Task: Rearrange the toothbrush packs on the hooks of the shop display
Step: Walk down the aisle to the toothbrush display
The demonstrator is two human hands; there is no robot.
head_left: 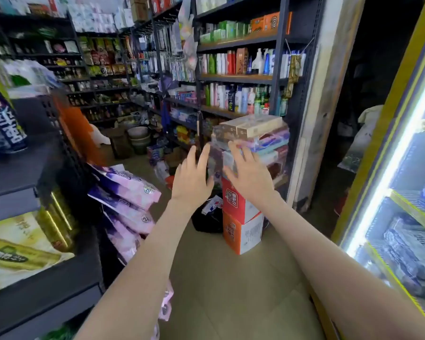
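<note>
Your arms stretch forward: left hand and right hand empty, fingers spread, in front of wrapped boxes. Toothbrush packs hang well beyond, blurry. Approach step; next, step closer and pinch one pack.

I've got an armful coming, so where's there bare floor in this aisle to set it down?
Bare floor lies between the leaning purple packs and the orange cartons, on toward the lit fridge. Farther back it is crowded: basins and boxes cover the floor below the shelves.
</note>
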